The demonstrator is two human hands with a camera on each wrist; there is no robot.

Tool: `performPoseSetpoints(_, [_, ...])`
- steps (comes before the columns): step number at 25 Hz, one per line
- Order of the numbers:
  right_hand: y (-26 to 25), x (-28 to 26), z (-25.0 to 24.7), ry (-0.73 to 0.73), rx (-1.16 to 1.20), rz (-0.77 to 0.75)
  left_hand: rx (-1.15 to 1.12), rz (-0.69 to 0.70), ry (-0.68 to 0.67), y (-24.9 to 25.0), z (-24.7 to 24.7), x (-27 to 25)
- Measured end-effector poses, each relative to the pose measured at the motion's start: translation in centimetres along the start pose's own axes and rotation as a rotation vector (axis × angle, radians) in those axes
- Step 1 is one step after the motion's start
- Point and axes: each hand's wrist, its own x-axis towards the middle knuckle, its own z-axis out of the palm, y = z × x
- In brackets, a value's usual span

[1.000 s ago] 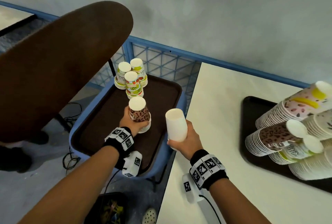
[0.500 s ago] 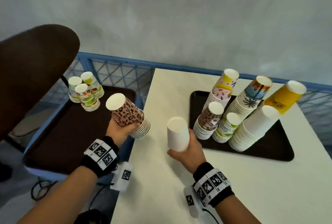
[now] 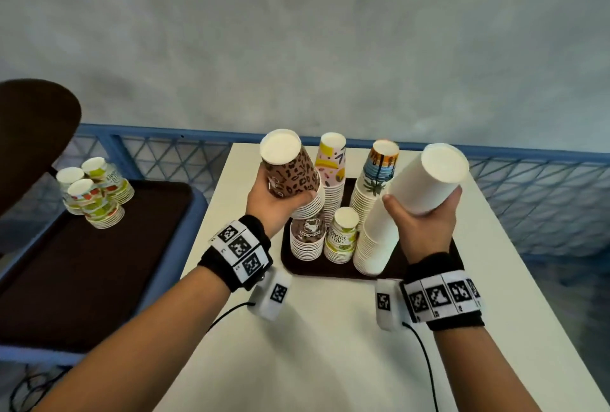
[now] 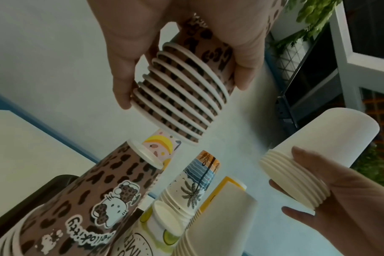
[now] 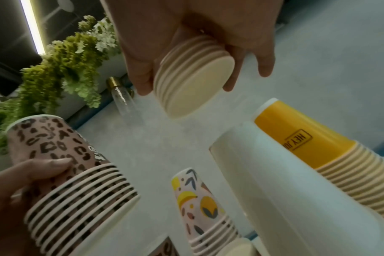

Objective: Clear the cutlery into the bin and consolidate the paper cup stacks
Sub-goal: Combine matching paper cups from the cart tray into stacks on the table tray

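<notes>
White laminate makes up the surface (image 3: 297, 345) before us, bare between our forearms and the near rim of the dark tray (image 3: 330, 271), and bounded at the far side by a blue mesh rail (image 3: 165, 154). On that tray stand upturned cup stacks: a leopard stack (image 3: 307, 236), a lime-print stack (image 3: 341, 240), a tall white stack (image 3: 376, 240), a pastel stack (image 3: 331, 177) and a palm-print stack (image 3: 374, 180), all crowded close together. To our left a second brown tray (image 3: 82, 263) carries three short stacks (image 3: 95, 193) at its far end.

Our left hand (image 3: 274, 203) curls thumb and fingers round a short leopard-print stack (image 3: 290, 174), held tilted in the air directly above the leopard stack and apart from it. Our right hand (image 3: 419, 226) wraps a short plain white stack (image 3: 425, 180), tilted, base up and to the right, above the tall white stack. Both wrists are raised above the near rim of the tray.
</notes>
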Motion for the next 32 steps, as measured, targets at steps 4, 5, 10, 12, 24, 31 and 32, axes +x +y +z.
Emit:
performPoseSetpoints(4, [3.0,1.7,0.2,-0.083,-0.011,0.054,0.087,-0.022,0.027,-0.7,2.2,1.3])
performPoseSetpoints(5, [3.7,1.9,0.3,-0.099,-0.015,0.065,0.119,-0.039,0.026,-1.3,2.6,1.5])
performPoseSetpoints(10, [6.2,3.4,1.3,-0.163,-0.125,0.125,0.245,-0.185,0.006,-5.7,4.1,1.8])
performPoseSetpoints(12, [7.7,3.2,1.4,-0.242,-0.243,0.189,0.276,-0.227,0.009,-7.1,4.4,1.5])
performPoseSetpoints(24, [12.4,1.2,1.1,-0.289,-0.212,0.274,0.284,-0.312,-0.001,-7.9,4.8,1.4])
performPoseSetpoints(31, [14.8,-3.4,1.3,-0.467,-0.629,0.658,0.278,-0.560,-0.240,-8.9,1.5,1.7])
performPoseSetpoints(32, [14.8,-4.3,1.6,-0.509,-0.667,0.653,0.294,-0.583,-0.256,-9.1,0.8,1.4])
